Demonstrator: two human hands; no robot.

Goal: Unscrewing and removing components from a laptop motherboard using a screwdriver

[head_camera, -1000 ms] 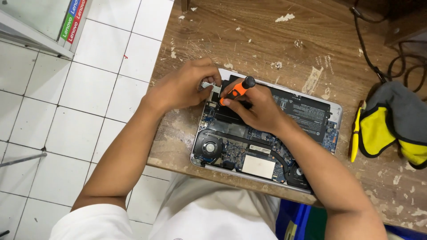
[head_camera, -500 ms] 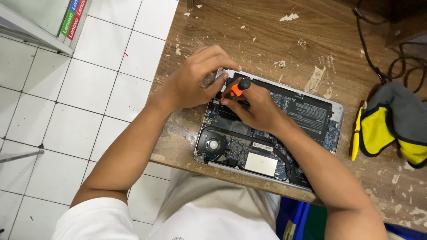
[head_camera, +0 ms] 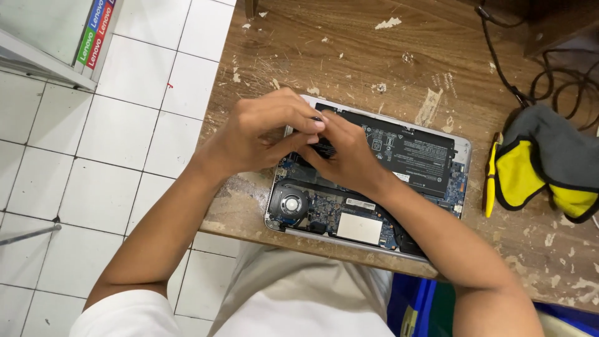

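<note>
An open-backed silver laptop (head_camera: 463, 148) lies on a worn wooden table (head_camera: 349, 56), showing its black battery (head_camera: 405, 150), round fan (head_camera: 291, 204) and circuit board. My left hand (head_camera: 256, 134) and my right hand (head_camera: 349, 159) meet over the laptop's upper left corner, fingers curled together. Between them only a dark bit of a screwdriver (head_camera: 322, 148) shows. Its orange handle is covered by my left fingers.
A grey and yellow cloth pouch (head_camera: 543, 165) and a slim yellow tool (head_camera: 491, 181) lie right of the laptop. Black cables (head_camera: 549, 68) loop at the back right. The table's left edge drops to a white tiled floor (head_camera: 125, 143). A blue object (head_camera: 412, 306) sits under the table.
My left hand has moved from the laptop's corner onto the screwdriver and now covers its orange handle. My right hand has stayed in place. The view has shifted slightly.
</note>
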